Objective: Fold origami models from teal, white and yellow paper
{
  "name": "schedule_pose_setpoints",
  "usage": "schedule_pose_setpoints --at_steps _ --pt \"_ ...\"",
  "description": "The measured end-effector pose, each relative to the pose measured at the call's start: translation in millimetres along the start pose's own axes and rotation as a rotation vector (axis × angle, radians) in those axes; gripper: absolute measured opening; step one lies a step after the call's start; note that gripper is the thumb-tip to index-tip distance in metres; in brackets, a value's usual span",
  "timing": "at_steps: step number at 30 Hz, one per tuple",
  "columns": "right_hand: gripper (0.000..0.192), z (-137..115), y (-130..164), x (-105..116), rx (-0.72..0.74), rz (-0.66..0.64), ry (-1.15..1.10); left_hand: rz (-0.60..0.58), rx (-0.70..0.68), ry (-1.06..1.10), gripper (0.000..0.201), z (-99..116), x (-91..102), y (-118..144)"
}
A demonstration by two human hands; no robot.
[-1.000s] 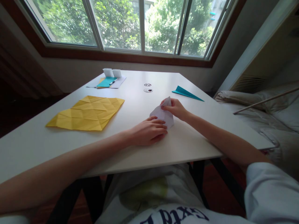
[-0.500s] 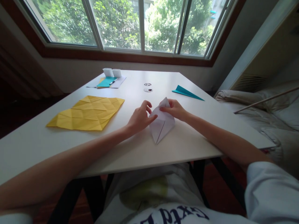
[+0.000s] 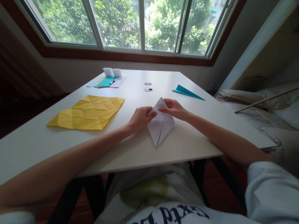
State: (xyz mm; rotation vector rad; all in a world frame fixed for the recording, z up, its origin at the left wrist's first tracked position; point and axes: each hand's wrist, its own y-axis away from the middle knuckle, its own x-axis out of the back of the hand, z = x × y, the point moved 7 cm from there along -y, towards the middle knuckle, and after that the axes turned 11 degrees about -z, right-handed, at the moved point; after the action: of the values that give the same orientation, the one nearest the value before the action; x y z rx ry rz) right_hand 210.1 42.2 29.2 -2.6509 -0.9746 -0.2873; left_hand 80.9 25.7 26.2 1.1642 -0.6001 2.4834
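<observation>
A folded white sheet of paper [image 3: 161, 124], shaped like a kite with a dark slit down its lower half, is held between my two hands just above the near part of the table. My left hand [image 3: 140, 118] pinches its left edge between thumb and fingers. On the upper right side, my right hand [image 3: 174, 109] grips the paper, thumb in front and fingers behind. One pointed tip rises between the hands and another points toward me. To the left lies a creased yellow sheet of paper [image 3: 86, 113].
A teal folded paper dart [image 3: 188, 92] rests at the right on the white table [image 3: 130, 152]. Far left are teal paper [image 3: 106, 81], a pen [image 3: 113, 81] and two small white containers [image 3: 112, 72]. Round fittings [image 3: 148, 89] sit in the tabletop near the back.
My left fingers, spread half a second ago, have closed on the paper's left edge. The white paper has turned slightly, its top tip shifting left and its lower point dropping a little.
</observation>
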Motion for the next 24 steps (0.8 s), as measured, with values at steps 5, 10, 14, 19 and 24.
schedule_pose_setpoints --at_steps 5,10,14,19,24 --pt "0.036 6.5 7.0 4.5 -0.1 -0.231 0.076 0.004 -0.007 -0.007 0.021 -4.8 2.3 -1.1" --pt "0.027 14.2 9.7 11.4 -0.159 -0.261 0.261 0.002 0.009 -0.026 0.01 -6.7 5.9 -1.1" --pt "0.027 17.5 9.7 12.3 -0.182 -0.232 0.372 0.019 0.06 0.01 0.012 -10.0 9.4 -1.3" --pt "0.032 21.9 9.9 15.2 -0.219 -0.2 0.437 0.077 0.108 -0.021 0.012 -14.3 14.4 -1.7" --pt "0.029 24.1 9.9 9.5 -0.23 -0.192 0.459 0.01 0.036 -0.03 0.025 -7.0 7.1 -1.4"
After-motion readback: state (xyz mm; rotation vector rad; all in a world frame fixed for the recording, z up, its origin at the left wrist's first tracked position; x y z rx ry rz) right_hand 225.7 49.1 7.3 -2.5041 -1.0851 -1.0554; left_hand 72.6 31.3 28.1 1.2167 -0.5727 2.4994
